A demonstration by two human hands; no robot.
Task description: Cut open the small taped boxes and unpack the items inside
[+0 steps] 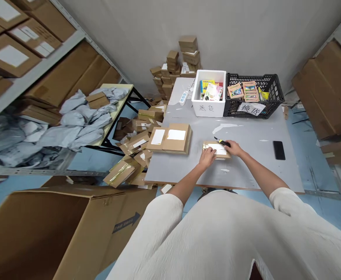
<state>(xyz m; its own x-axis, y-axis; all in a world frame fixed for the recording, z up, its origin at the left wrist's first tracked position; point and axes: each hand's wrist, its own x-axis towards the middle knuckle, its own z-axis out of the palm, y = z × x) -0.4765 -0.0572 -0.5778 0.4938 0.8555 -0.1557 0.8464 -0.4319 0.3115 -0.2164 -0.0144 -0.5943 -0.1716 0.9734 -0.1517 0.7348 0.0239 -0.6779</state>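
Observation:
A small cardboard box (224,154) with a white label and shiny tape lies on the grey table near its front edge. My left hand (207,156) rests on the box's left side, fingers lying over its top. In my right hand (233,148) is a yellow and black utility knife (222,142), its dark tip pointing left above the far edge of the box. The fingers are wrapped round the knife's handle. Left of this box sit flat cardboard boxes (170,139) with white labels.
A white bin (208,109) of colourful packets and a black crate (275,95) with small boxes stand at the table's back. A phone (279,150) lies right. Parcels (126,171) heap beside the table's left edge; a large open carton (106,229) stands lower left.

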